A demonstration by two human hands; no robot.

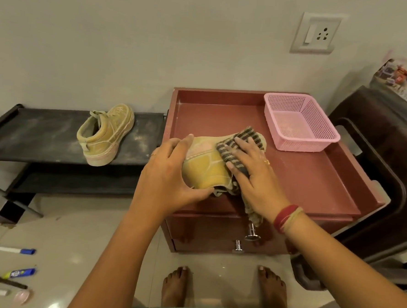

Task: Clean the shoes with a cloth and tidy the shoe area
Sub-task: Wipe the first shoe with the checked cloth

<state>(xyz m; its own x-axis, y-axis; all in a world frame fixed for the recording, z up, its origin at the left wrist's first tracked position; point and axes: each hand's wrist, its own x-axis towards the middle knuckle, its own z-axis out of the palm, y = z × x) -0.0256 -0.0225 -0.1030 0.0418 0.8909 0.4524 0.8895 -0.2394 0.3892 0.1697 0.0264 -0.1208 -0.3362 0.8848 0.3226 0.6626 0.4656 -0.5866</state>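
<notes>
A tan shoe (pixel 206 166) lies on its side on the red-brown cabinet top (pixel 303 174). My left hand (pixel 170 173) grips its heel end, thumb under the collar. My right hand (pixel 251 171) presses a dark striped cloth (pixel 231 155) flat against the shoe's side; the cloth's tail hangs over the cabinet's front edge. The second tan shoe (pixel 106 133) stands upright on the dusty black shoe rack (pixel 32 134) to the left, toe toward the wall.
A pink mesh basket (pixel 299 124) sits at the cabinet's back right. A dark chair (pixel 375 164) stands to the right. Markers and a small tube (pixel 19 273) lie on the floor at lower left. My bare feet (pixel 223 288) are before the cabinet drawers.
</notes>
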